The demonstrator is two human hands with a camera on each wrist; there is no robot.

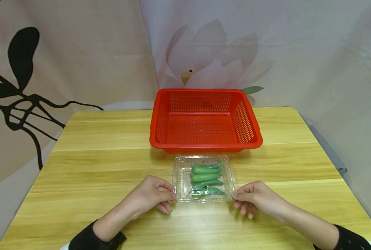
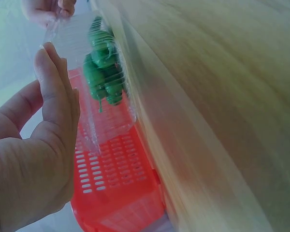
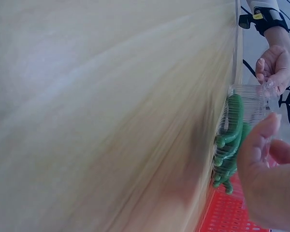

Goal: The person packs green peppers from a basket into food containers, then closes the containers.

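Observation:
A clear plastic container [image 1: 181,177] sits on the table just in front of the red basket. Several green peppers [image 1: 205,177] lie side by side inside it, seen through the shiny plastic. My left hand [image 1: 152,196] pinches the container's near left corner between thumb and fingers. At the near right corner, my right hand [image 1: 258,199] pinches the rim the same way, its other fingers loosely bent below. The right wrist view shows the green peppers [image 3: 234,116] through the ribbed side wall, with the right hand [image 3: 266,179] close in front.
Behind the container stands a red basket [image 1: 201,150] with slotted walls and nothing inside. The wooden table [image 1: 95,166] has rounded far corners. A printed cloth [image 1: 110,52] with flower and black branch patterns hangs behind the table.

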